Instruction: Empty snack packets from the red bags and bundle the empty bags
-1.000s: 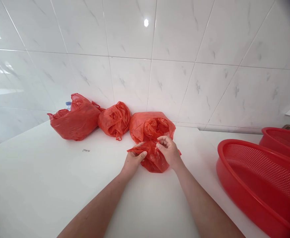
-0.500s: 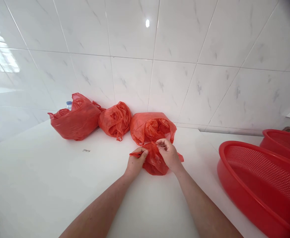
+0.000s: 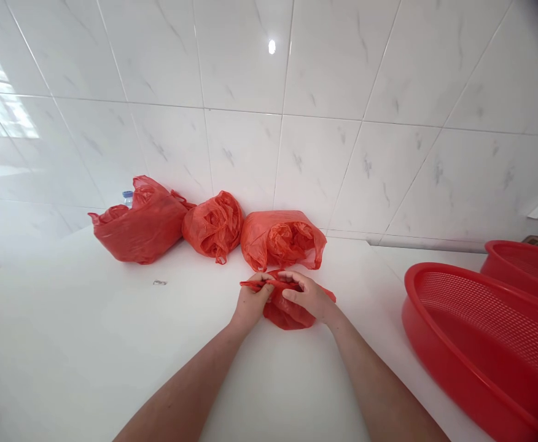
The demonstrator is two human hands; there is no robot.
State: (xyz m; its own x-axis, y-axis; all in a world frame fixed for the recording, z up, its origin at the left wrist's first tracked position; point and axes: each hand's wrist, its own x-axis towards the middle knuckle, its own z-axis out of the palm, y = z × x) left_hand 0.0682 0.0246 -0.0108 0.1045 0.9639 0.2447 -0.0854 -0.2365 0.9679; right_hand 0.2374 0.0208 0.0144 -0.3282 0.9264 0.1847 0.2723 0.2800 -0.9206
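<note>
A small red plastic bag point(image 3: 284, 314) lies on the white counter point(image 3: 89, 344) in front of me. My left hand point(image 3: 252, 302) pinches one of its handles at the left side. My right hand point(image 3: 306, 296) lies curled over the top of the same bag and grips the plastic. Both hands touch at the bag's mouth. What is inside the bag is hidden.
Three fuller red bags stand against the tiled wall: a large one point(image 3: 140, 222) with a bottle cap point(image 3: 127, 197) behind it, a crumpled one point(image 3: 212, 226), and an open one point(image 3: 282, 239). Two red perforated baskets point(image 3: 481, 344) point(image 3: 527, 261) sit at the right. A small scrap point(image 3: 159, 283) lies on the counter.
Both hands have lowered and drawn together over the small bag, flattening it. The right hand turned palm-down over the plastic. The bags at the wall stayed put.
</note>
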